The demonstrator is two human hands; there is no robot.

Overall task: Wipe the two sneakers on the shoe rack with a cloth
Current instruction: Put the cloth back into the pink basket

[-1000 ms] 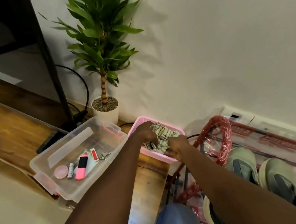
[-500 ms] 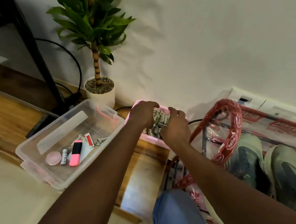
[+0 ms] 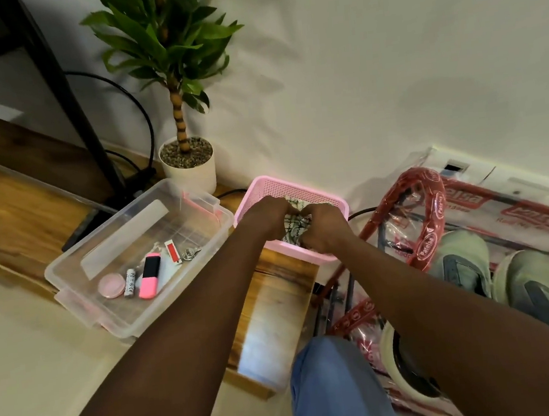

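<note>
Cloth (image 3: pixel 293 229) more bunched btwn L hand (image 3: pixel 266 218), R hand (image 3: pixel 323 227)

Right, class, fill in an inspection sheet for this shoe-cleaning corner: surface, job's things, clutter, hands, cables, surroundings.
Surface: wooden shelf carries the clear bin and pink basket.
Job's things: patterned cloth in the pink basket; two green sneakers untouched on the plastic-wrapped shoe rack.
Clutter: the clear bin holds a pink highlighter, a battery and a round pink case.
Hands: left hand and right hand both grip the cloth.
Cables: black cable loops behind the potted plant.
Surroundings: white wall.
</note>
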